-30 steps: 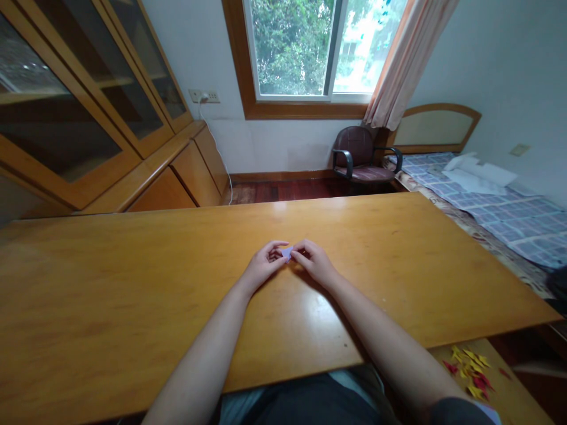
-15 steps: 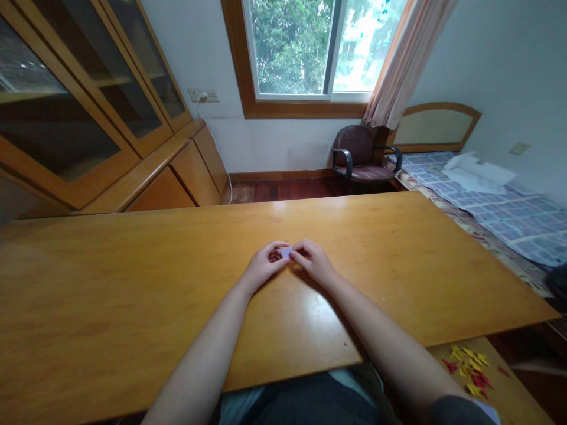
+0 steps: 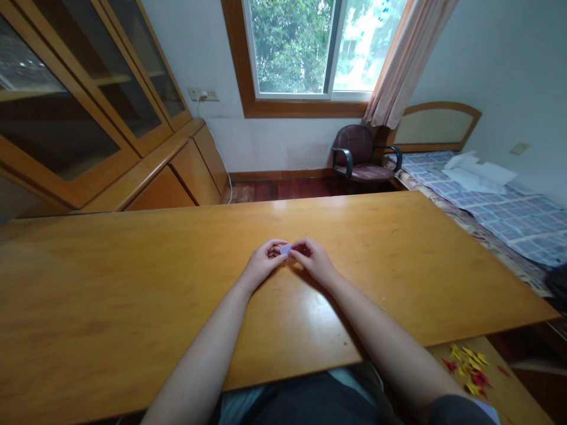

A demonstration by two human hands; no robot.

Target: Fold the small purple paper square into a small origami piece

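A small piece of folded purple paper [image 3: 284, 249] is pinched between my two hands, over the middle of the wooden table [image 3: 155, 283]. My left hand [image 3: 264, 262] grips its left side between thumb and fingers. On the opposite side, my right hand [image 3: 312, 258] has its thumb and fingertips closed on the paper's right end. The fingers partly cover the paper, so its full folded shape is hidden.
Several yellow and red folded paper pieces [image 3: 470, 367] lie on a lower wooden surface at the bottom right, with purple paper [image 3: 486, 407] by my right sleeve. Beyond the table stand a brown armchair [image 3: 357, 153], a bed [image 3: 496, 206] and a glass-door cabinet [image 3: 128, 153].
The purple paper has tilted slightly between my fingers and looks flatter. Both hands have barely shifted and keep their hold.
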